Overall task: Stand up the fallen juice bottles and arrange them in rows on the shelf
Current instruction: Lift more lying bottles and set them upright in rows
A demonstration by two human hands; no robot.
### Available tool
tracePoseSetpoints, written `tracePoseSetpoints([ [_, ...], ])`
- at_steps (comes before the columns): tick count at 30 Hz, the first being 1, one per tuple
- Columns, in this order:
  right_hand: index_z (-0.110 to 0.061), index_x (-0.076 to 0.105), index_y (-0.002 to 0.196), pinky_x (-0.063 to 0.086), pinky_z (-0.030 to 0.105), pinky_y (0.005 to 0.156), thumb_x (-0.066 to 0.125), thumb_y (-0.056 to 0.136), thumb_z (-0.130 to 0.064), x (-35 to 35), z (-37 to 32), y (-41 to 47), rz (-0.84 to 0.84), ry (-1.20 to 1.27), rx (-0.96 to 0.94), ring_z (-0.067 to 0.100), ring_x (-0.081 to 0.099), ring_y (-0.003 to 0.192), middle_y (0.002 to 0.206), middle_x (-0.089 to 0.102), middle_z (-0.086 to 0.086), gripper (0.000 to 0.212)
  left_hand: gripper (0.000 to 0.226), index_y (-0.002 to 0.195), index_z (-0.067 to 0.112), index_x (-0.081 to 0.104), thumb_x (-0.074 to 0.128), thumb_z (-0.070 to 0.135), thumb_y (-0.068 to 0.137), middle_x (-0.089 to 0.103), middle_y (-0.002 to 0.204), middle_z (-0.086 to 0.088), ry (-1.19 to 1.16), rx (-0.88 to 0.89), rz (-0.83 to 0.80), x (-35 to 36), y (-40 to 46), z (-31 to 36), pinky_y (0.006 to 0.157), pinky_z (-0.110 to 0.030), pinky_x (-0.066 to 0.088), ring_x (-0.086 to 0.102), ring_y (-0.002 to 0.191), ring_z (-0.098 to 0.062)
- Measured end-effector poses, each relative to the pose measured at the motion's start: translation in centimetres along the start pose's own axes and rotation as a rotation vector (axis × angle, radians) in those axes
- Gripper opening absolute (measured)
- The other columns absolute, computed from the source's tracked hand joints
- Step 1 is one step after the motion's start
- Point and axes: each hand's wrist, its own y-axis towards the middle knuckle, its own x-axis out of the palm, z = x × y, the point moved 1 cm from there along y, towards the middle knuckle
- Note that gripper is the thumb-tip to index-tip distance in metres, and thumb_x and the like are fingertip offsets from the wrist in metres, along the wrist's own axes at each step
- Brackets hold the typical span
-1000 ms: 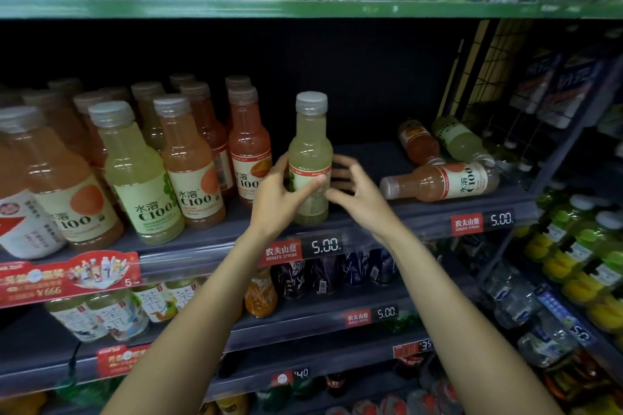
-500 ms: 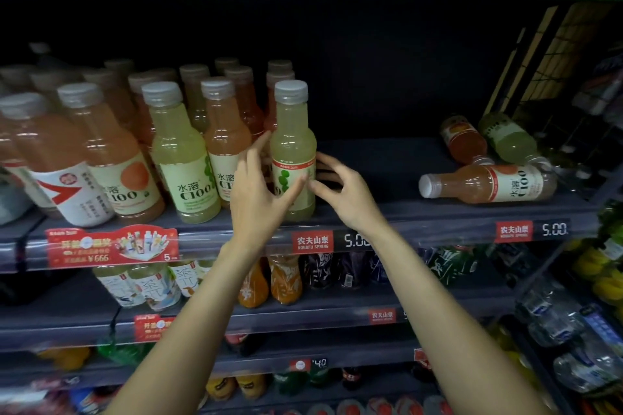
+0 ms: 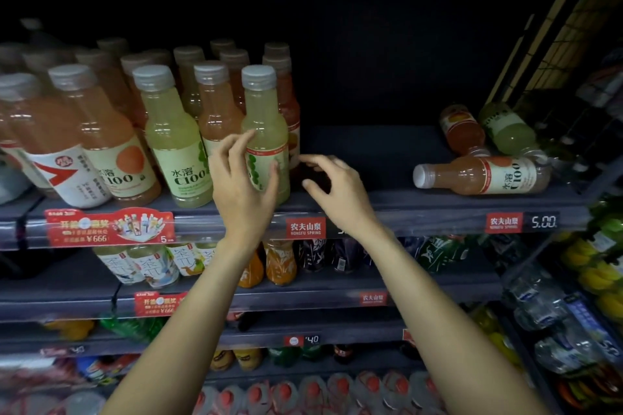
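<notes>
A yellow-green juice bottle (image 3: 266,125) stands upright at the right end of the front row on the dark shelf (image 3: 397,204). My left hand (image 3: 241,189) is in front of it, thumb lying on its label, fingers lifted and loosely spread. My right hand (image 3: 337,192) hovers just right of the bottle, fingers loosely curled, holding nothing. Further right, an orange bottle (image 3: 482,175) lies on its side with the cap pointing left. Behind it lie a red-orange bottle (image 3: 462,128) and a green bottle (image 3: 509,131).
Upright orange and green bottles (image 3: 172,145) fill the shelf's left part in rows. A wire grid side panel (image 3: 553,54) closes the right end. Price tags (image 3: 521,222) line the front edge. Lower shelves hold tea bottles (image 3: 151,266) and other drinks.
The yellow-green bottle has slid left against the row. My right hand has let go and drawn back a little. My left hand's fingers have loosened from around the bottle.
</notes>
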Motion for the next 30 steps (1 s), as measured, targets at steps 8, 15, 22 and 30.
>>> tracePoseSetpoints([
  [8,-0.015,0.061,0.122,0.040,0.033,0.096,0.058,0.090,-0.008,-9.1,3.6,-5.2,0.046,-0.523,-0.157,0.020,0.052,0.110,0.113,0.062,0.001,0.033,0.028,0.115,0.011,0.063,0.056,0.022,0.090,0.065,0.098,-0.001,-0.200,0.502,-0.469,3.2,-0.2,5.3,0.074,-0.030,0.048,0.058,0.087,-0.020],
  [15,-0.008,0.050,0.132,0.038,0.045,0.097,0.063,0.080,0.002,-17.8,8.1,-6.6,0.046,-0.822,0.124,0.036,0.046,0.116,0.119,0.054,0.015,0.055,0.060,0.142,0.026,0.037,0.061,0.043,0.090,0.051,0.134,-0.004,-0.236,0.154,-1.105,11.3,0.9,9.7,0.092,-0.040,0.049,0.053,0.119,-0.023],
  [22,-0.014,0.036,0.140,0.039,0.042,0.091,0.049,0.082,0.003,-22.3,12.6,-4.5,-0.256,-0.919,0.336,0.037,0.044,0.116,0.123,0.048,0.019,0.062,0.065,0.140,0.019,0.038,0.059,0.053,0.088,0.060,0.127,-0.008,-0.161,0.001,-1.301,16.4,-0.6,13.4,0.093,-0.038,0.047,0.057,0.114,-0.028],
  [30,-0.023,0.040,0.139,0.037,0.039,0.092,0.072,0.076,-0.029,-25.1,13.4,-4.3,-0.230,-0.993,0.038,0.030,0.053,0.115,0.126,0.055,0.009,0.072,0.037,0.106,0.021,0.065,0.082,0.021,0.074,0.066,0.096,0.009,-0.655,-0.412,-0.913,15.9,-2.4,14.7,0.074,-0.010,0.046,0.063,0.093,-0.010],
])
